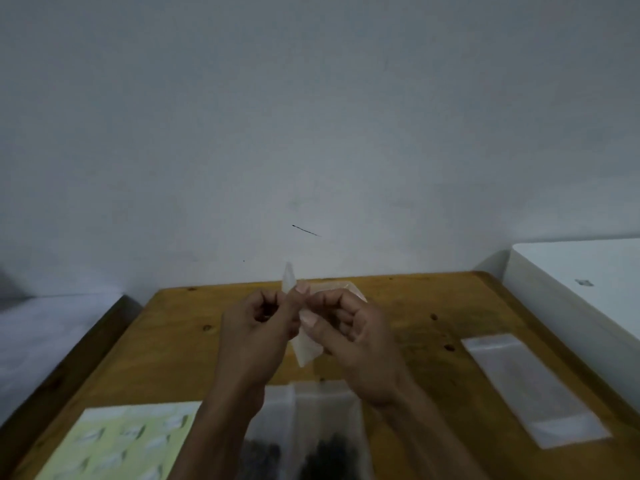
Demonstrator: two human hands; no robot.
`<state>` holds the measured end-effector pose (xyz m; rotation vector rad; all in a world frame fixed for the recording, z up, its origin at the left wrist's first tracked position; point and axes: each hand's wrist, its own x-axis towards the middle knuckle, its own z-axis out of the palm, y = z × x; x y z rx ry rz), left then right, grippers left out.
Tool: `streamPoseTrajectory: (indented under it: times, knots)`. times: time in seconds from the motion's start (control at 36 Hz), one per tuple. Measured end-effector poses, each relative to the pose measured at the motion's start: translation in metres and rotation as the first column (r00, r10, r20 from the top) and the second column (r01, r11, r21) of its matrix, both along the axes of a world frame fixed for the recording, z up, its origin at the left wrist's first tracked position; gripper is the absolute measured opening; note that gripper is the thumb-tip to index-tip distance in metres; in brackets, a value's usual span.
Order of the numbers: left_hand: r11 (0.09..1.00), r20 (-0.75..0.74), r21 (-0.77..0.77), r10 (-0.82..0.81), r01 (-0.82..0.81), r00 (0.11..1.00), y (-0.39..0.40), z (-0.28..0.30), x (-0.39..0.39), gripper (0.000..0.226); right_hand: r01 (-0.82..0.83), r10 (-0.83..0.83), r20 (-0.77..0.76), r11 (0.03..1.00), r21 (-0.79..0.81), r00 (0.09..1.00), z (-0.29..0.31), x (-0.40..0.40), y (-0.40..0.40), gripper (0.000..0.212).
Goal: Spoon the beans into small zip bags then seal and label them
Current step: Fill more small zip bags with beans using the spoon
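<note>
Dim, flat, greyish light with no glare and only faint shadows. The whole picture is soft, the hands [304, 337] blurred. Bench [408, 299] edges bow outward from wide-angle distortion.

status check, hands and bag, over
Both hands, left and right, pinch an empty zip bag above the table. Beans below, bagged. Nothing in the way.

The desk [398, 303] is honey-yellow wood dotted with dark knots, edged in darker brown. A sheet [128, 441] at its near left corner is pale green with rows of white patches, and the clear zip bags [535, 386] look milky white. Behind, the wall [311, 116] is plain grey-white with one thin black streak [306, 230].
</note>
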<state>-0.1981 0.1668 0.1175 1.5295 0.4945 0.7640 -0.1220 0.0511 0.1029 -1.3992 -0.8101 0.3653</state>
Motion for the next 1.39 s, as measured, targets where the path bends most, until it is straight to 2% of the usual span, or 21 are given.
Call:
streamPoseTrajectory:
  times: [0.08, 0.25, 0.39, 0.5, 0.64, 0.75, 0.89, 0.97, 1.06, 1.11, 1.22, 1.31, 1.39]
  knots:
    - [0.999, -0.001, 0.017, -0.049, 0.049, 0.999, 0.004, 0.0, -0.005, 0.044, -0.012, 0.012, -0.055, 1.0, 0.005, 0.998, 0.003, 0.003, 0.002, 0.028]
    - [0.995, -0.024, 0.052, -0.088, 0.089, 0.996, 0.001, -0.001, -0.009, 0.042, -0.023, 0.019, -0.109, 0.999, -0.04, 0.994, 0.001, 0.009, 0.002, 0.024]
    - [0.99, -0.053, 0.103, -0.088, 0.093, 0.995, 0.0, 0.001, -0.009, 0.04, -0.057, 0.054, -0.173, 0.998, -0.015, 0.983, 0.001, 0.012, -0.001, 0.021]
    - [0.986, -0.066, 0.133, -0.09, 0.098, 0.994, -0.001, 0.002, -0.009, 0.04, -0.045, 0.042, -0.134, 0.999, -0.021, 0.99, 0.0, 0.014, -0.003, 0.021]
    - [0.987, -0.064, 0.124, -0.095, 0.103, 0.993, -0.002, 0.004, -0.011, 0.041, -0.047, 0.044, -0.076, 0.998, -0.038, 0.996, -0.001, 0.014, -0.004, 0.033]
    - [0.989, -0.061, 0.119, -0.084, 0.09, 0.995, -0.003, 0.004, -0.011, 0.042, -0.059, 0.056, -0.096, 0.998, -0.03, 0.994, -0.001, 0.014, -0.005, 0.027]
    - [0.991, -0.077, 0.116, -0.065, 0.074, 0.995, -0.003, 0.002, -0.012, 0.034, -0.038, 0.035, -0.096, 0.999, -0.038, 0.995, -0.001, 0.013, -0.005, 0.022]
    - [0.988, -0.102, 0.146, -0.041, 0.056, 0.994, -0.002, 0.001, -0.011, 0.02, -0.014, 0.009, -0.09, 0.998, -0.055, 0.996, -0.001, 0.013, -0.004, 0.02]
    - [0.973, -0.145, 0.23, 0.004, 0.029, 0.989, -0.003, 0.0, -0.009, 0.02, 0.046, -0.046, 0.002, 0.992, -0.115, 0.999, -0.002, 0.011, -0.004, 0.02]
    - [0.96, -0.164, 0.277, 0.022, 0.025, 0.986, -0.005, 0.001, -0.008, 0.022, 0.111, -0.086, 0.154, 0.98, -0.166, 0.984, 0.0, 0.008, -0.003, 0.021]
    - [0.956, -0.156, 0.293, 0.029, 0.018, 0.987, -0.008, 0.004, -0.006, 0.024, 0.218, -0.13, 0.416, 0.961, -0.169, 0.9, 0.002, 0.001, -0.001, 0.017]
    - [0.953, -0.136, 0.303, 0.037, 0.006, 0.99, -0.01, 0.007, -0.006, 0.03, 0.278, -0.191, 0.455, 0.951, -0.133, 0.87, 0.002, 0.001, -0.001, 0.015]
    - [0.957, -0.135, 0.288, 0.015, 0.025, 0.991, -0.011, 0.01, -0.007, 0.037, 0.267, -0.199, 0.414, 0.957, -0.114, 0.888, 0.004, 0.0, -0.001, 0.016]
